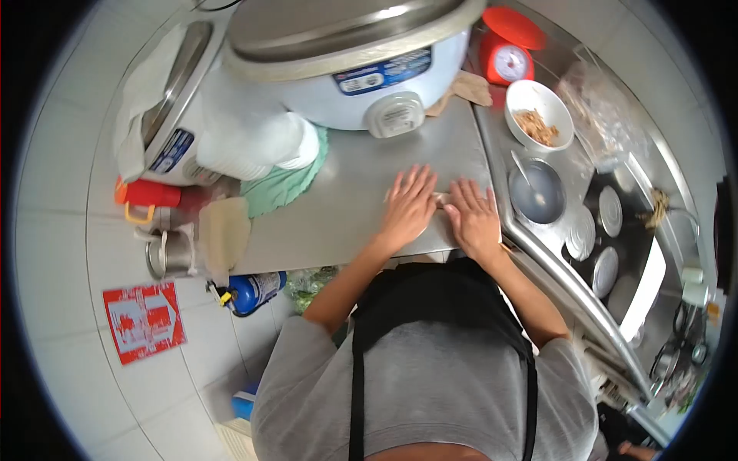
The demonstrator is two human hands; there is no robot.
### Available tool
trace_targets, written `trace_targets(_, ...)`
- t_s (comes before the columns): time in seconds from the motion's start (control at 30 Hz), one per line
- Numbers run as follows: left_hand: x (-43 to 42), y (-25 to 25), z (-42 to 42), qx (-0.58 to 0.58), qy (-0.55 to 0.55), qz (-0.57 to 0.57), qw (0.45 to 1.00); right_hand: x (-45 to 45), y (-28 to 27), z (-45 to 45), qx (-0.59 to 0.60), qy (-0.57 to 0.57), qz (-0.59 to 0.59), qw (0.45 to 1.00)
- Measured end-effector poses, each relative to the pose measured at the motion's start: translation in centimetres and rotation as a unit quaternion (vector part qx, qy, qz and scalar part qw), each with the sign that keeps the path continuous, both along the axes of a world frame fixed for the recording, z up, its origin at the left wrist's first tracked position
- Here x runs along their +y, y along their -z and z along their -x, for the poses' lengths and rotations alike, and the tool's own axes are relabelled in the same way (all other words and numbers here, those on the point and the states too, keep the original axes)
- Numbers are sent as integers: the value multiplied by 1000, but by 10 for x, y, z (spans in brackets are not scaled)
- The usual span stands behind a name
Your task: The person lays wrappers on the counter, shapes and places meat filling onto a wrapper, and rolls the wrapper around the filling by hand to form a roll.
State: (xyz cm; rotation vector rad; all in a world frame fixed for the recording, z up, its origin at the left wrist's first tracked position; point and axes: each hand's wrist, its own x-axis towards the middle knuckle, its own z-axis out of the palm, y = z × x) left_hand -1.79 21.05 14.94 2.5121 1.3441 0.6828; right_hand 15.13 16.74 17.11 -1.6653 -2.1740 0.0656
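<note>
Both hands lie flat on the steel worktop (354,165), side by side in front of the black apron. My left hand (410,207) has its fingers stretched forward and slightly apart. Beside it, my right hand (473,217) is also palm down with straight fingers, close to the worktop's right edge. A small pale piece (441,200) shows in the gap between the two hands and seems to run under them. Most of it is covered, so I cannot tell what it is.
Two large lidded cookers (323,100) (165,131) stand at the back and left. Stacked white cups (304,142) rest on a green cloth (288,188). At right are a red scale (507,58), a bowl of shredded food (538,127), a metal bowl with a spoon (536,201) and a sink (653,284).
</note>
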Motion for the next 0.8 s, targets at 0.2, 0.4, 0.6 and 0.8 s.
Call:
trace_targets(0.2, 52, -27, -21, 257, -24, 28, 966, 63, 3, -2, -198, -43, 28, 979)
trace_targets(0.4, -15, 26, -7, -10, -85, -107, 991, 12, -6, 13, -113, -55, 62, 990)
trace_targets(0.6, 29, -2, 51, -142, -260, -86, 951, 96, -5, 1, -78, -123, 111, 983)
trace_targets(0.8, -78, -10, 271, 28, -581, -157, 798, 67, 3, 22, -73, -130, 29, 988)
